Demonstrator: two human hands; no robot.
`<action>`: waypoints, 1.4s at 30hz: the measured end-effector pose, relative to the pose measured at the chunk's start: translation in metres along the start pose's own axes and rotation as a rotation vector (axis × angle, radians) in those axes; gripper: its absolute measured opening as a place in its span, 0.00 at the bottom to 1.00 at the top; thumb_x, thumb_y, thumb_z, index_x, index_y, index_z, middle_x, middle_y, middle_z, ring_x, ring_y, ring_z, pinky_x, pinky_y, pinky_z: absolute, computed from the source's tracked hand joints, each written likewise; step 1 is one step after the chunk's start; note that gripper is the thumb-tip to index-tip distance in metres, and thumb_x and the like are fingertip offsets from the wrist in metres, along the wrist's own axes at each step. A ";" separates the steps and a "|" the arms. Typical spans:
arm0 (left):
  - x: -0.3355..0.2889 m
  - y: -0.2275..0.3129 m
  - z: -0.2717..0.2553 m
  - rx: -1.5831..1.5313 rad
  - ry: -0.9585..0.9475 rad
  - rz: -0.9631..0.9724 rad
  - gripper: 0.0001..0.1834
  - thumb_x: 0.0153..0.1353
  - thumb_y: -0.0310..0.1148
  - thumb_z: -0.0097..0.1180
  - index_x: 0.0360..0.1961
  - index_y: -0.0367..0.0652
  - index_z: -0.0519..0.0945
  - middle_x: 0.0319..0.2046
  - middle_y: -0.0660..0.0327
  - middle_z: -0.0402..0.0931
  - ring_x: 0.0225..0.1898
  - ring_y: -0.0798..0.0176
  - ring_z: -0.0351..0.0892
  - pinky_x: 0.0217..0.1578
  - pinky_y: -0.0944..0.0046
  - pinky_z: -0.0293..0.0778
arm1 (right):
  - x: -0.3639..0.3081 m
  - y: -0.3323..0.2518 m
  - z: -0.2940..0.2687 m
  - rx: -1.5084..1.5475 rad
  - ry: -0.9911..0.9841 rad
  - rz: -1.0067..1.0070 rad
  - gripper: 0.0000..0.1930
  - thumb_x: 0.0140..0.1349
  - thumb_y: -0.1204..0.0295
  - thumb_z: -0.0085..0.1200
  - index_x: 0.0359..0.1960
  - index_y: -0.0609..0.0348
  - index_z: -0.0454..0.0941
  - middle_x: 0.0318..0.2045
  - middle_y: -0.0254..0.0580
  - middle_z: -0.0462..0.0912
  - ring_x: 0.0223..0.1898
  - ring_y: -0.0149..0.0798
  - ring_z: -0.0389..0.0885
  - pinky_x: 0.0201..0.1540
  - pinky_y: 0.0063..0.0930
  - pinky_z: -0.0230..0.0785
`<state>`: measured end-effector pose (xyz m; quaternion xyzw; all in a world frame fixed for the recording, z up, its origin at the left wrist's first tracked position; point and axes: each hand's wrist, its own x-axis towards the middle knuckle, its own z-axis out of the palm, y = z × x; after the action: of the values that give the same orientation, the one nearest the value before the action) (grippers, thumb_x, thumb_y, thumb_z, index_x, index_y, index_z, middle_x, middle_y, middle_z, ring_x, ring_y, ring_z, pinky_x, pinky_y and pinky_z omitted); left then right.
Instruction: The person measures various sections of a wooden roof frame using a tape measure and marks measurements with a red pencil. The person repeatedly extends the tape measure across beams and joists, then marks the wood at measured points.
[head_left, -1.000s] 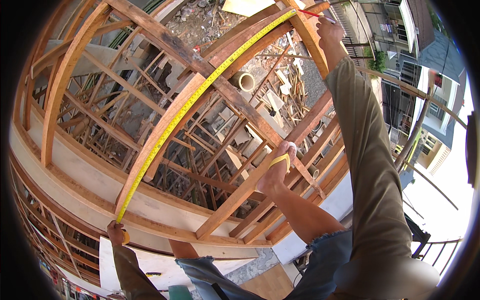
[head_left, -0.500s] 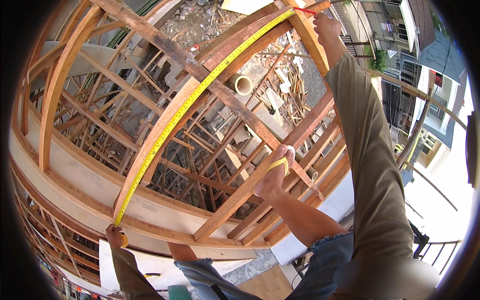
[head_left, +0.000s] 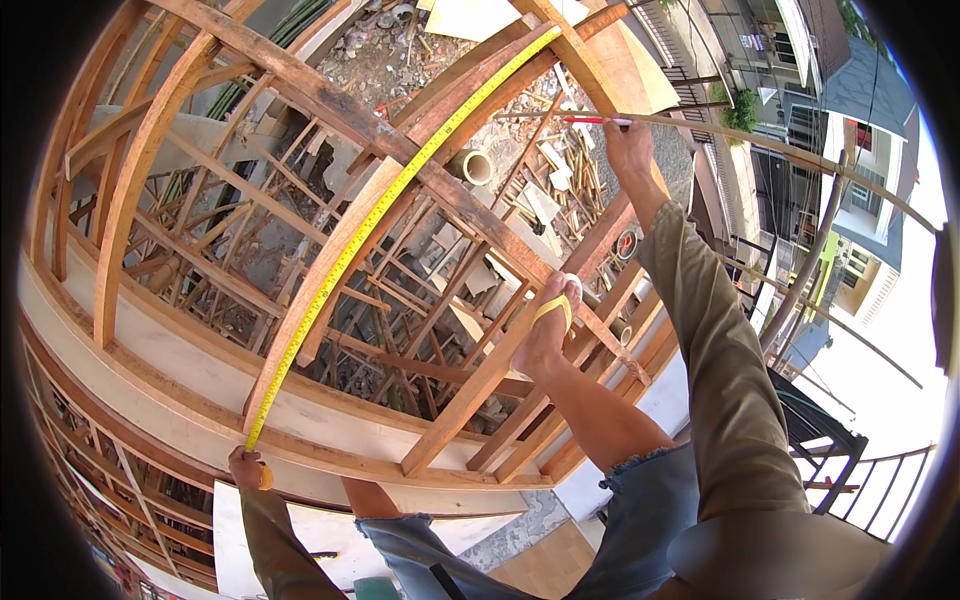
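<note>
My left hand [head_left: 246,467] is closed round the yellow case of a tape measure [head_left: 265,477] at the near lower-left beam. The yellow tape blade [head_left: 375,207] runs from there along the top of a long wooden joist [head_left: 340,235] and ends at the far cross beam [head_left: 580,65]. My right hand [head_left: 630,150] is in the air to the right of that beam, apart from the tape. Pinched in its fingers is a slim red-and-white pen [head_left: 590,121], pointing left. Fine detail of the pen's tip is too small to tell.
My foot in a yellow-strapped flip-flop [head_left: 553,308] stands on the wooden frame. Gaps between the beams open onto rubble, scrap wood and a pipe [head_left: 473,167] far below. A crossing beam [head_left: 470,205] cuts under the tape. Poles and wires are at the right.
My right hand with the pen has drawn back from the tape's far end, down and toward me. My left hand still holds the tape measure by the near beam. The view has shifted slightly.
</note>
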<state>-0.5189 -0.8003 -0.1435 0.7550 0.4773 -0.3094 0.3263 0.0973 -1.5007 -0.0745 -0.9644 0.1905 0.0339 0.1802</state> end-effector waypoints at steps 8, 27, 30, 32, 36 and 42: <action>-0.038 0.000 -0.015 0.047 -0.052 0.199 0.12 0.61 0.25 0.43 0.29 0.31 0.79 0.22 0.52 0.80 0.27 0.58 0.83 0.30 0.58 0.75 | -0.224 0.095 -0.109 0.079 -0.056 0.080 0.12 0.64 0.67 0.55 0.43 0.63 0.79 0.29 0.45 0.84 0.34 0.38 0.83 0.39 0.33 0.73; -0.288 0.105 -0.207 -0.268 -0.549 0.522 0.12 0.67 0.29 0.47 0.38 0.32 0.81 0.30 0.57 0.85 0.29 0.68 0.79 0.34 0.64 0.75 | -0.625 -0.031 -0.382 0.246 0.190 0.154 0.07 0.71 0.71 0.46 0.47 0.57 0.73 0.31 0.56 0.80 0.34 0.55 0.81 0.34 0.43 0.69; -0.312 0.133 -0.217 -0.198 -0.547 0.591 0.12 0.67 0.29 0.48 0.37 0.32 0.82 0.29 0.56 0.85 0.28 0.68 0.80 0.33 0.64 0.76 | -0.683 -0.022 -0.403 0.206 0.187 0.103 0.07 0.70 0.70 0.47 0.45 0.57 0.73 0.33 0.58 0.81 0.36 0.60 0.80 0.36 0.47 0.69; -0.325 0.140 -0.224 -0.116 -0.472 0.651 0.12 0.66 0.29 0.49 0.36 0.31 0.82 0.28 0.56 0.85 0.28 0.68 0.80 0.32 0.64 0.76 | -0.724 -0.010 -0.412 0.158 0.136 0.131 0.07 0.70 0.69 0.47 0.44 0.58 0.72 0.33 0.58 0.81 0.38 0.61 0.80 0.38 0.50 0.69; -0.341 0.140 -0.225 -0.117 -0.350 0.534 0.12 0.65 0.29 0.51 0.33 0.30 0.83 0.27 0.55 0.85 0.28 0.66 0.81 0.32 0.63 0.76 | -0.800 0.017 -0.417 0.152 0.063 0.291 0.07 0.68 0.70 0.48 0.42 0.59 0.71 0.31 0.55 0.83 0.36 0.62 0.81 0.37 0.53 0.70; -0.338 0.141 -0.217 -0.169 -0.460 0.598 0.12 0.62 0.29 0.54 0.30 0.30 0.83 0.26 0.55 0.84 0.26 0.67 0.81 0.29 0.65 0.76 | -0.889 0.044 -0.408 0.070 0.073 0.349 0.06 0.67 0.71 0.49 0.38 0.60 0.72 0.28 0.54 0.83 0.33 0.59 0.83 0.34 0.51 0.71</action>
<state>-0.4744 -0.8514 0.2774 0.7423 0.1742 -0.3213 0.5617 -0.7430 -1.3700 0.4111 -0.9103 0.3627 0.0228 0.1981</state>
